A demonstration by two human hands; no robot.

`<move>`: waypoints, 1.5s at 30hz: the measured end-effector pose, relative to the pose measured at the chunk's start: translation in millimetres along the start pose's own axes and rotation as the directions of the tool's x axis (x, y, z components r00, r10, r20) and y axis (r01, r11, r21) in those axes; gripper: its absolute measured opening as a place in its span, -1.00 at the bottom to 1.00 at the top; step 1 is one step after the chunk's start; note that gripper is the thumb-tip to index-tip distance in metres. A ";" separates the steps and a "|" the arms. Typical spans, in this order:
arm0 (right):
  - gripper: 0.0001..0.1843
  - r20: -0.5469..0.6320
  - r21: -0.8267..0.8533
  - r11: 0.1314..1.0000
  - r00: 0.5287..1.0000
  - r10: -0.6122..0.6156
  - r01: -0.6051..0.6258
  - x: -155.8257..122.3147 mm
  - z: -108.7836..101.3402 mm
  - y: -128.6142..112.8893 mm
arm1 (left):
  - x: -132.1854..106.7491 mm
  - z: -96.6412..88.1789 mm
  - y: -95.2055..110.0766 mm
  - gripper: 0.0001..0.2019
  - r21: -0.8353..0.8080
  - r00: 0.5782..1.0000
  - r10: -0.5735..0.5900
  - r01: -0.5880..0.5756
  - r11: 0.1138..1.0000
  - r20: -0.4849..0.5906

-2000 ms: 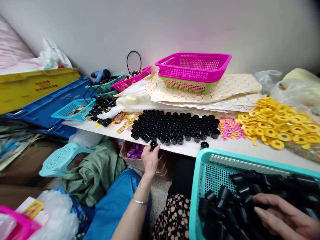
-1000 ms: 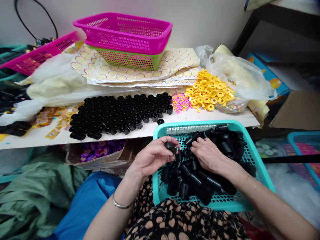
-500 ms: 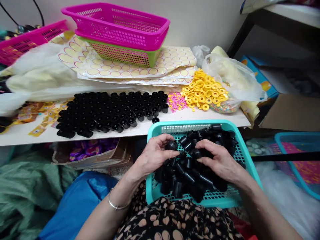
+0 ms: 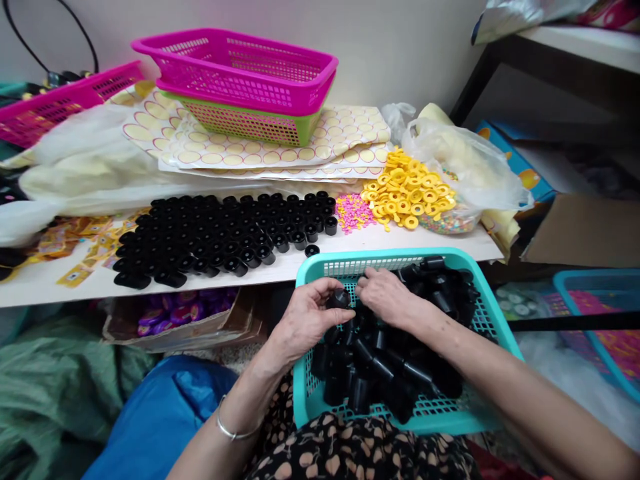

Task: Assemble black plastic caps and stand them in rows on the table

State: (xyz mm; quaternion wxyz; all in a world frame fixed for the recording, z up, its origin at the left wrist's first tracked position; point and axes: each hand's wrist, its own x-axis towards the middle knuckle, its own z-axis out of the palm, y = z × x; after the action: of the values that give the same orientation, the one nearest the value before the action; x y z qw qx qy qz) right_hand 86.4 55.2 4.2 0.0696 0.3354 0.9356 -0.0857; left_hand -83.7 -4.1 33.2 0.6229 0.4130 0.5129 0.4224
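A teal basket (image 4: pixel 315 400) rests on my lap, filled with loose black plastic tubes (image 4: pixel 400 373). My left hand (image 4: pixel 307 320) is curled around one black tube (image 4: pixel 339 298) at the basket's near-left corner. My right hand (image 4: pixel 385 297) lies palm down on the heap just beside it, fingers bent and touching the tubes; what is under them is hidden. On the white shelf (image 4: pixel 50 290) ahead stand several rows of upright black tubes (image 4: pixel 220 230), with one black cap (image 4: pixel 312 251) lying apart at their front right.
Pink beads (image 4: pixel 353 212) and yellow rings (image 4: pixel 407 190) lie right of the rows. A magenta basket (image 4: pixel 240 63) sits stacked in a green one on sticker sheets (image 4: pixel 345 133). A plastic bag (image 4: pixel 475 167) is far right; green cloth (image 4: pixel 55 387) and blue fabric (image 4: pixel 165 417) lie lower left.
Two seconds ago my left hand was at the shelf's row of tubes; it came back to the basket and closed on a tube. My right hand slid left toward it across the heap.
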 end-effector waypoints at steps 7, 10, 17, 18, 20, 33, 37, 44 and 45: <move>-0.71 -0.073 0.068 0.997 0.997 0.035 -0.030 -13.0 -6.4 10.1 | -4.6 -1.4 -2.0 -0.65 -0.045 0.998 -0.041 0.043 0.998 0.047; -0.53 -0.225 0.492 0.869 0.956 0.189 -0.055 -40.7 -11.0 12.9 | -8.1 2.0 -2.2 -0.66 -0.099 0.994 -0.048 0.059 0.993 0.103; -0.54 -0.224 0.970 0.039 0.809 0.543 0.242 -74.3 -9.1 -17.1 | -11.8 15.6 -2.5 -0.73 -0.046 0.966 -0.064 0.078 0.996 0.249; -0.55 -0.218 0.969 0.027 0.806 0.551 0.244 -74.9 -8.9 -19.6 | -12.0 16.8 -3.1 -0.73 -0.028 0.966 -0.061 0.071 0.997 0.252; -0.56 -0.204 0.972 0.014 0.808 0.553 0.235 -75.2 -8.7 -21.6 | -12.4 18.3 -4.1 -0.72 -0.003 0.963 -0.065 0.068 0.998 0.262; -0.57 -0.182 0.973 -0.013 0.805 0.565 0.229 -74.4 0.9 -19.2 | -15.5 23.2 1.8 -0.72 0.092 0.950 -0.077 0.052 0.994 0.303; -0.57 -0.134 0.969 -0.093 0.800 0.585 0.230 -74.0 2.8 -21.0 | -15.1 23.7 -0.4 -0.70 0.097 0.950 -0.091 0.064 0.993 0.300; -0.65 -0.195 0.965 -0.030 0.792 0.578 0.260 -78.0 -1.1 -20.7 | -13.9 19.1 2.4 -0.73 0.051 0.977 -0.005 -0.007 0.999 0.214; -0.65 -0.206 0.967 -0.008 0.795 0.570 0.256 -79.1 -2.2 -20.3 | -13.6 18.6 4.9 -0.73 0.070 0.981 0.039 -0.053 0.996 0.189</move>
State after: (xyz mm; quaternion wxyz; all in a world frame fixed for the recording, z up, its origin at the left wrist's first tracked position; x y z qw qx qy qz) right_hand 133.8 -8.4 23.5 -0.4558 0.4036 0.5175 -0.6014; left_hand -67.4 -17.0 44.3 0.6426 0.4856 0.4578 0.3765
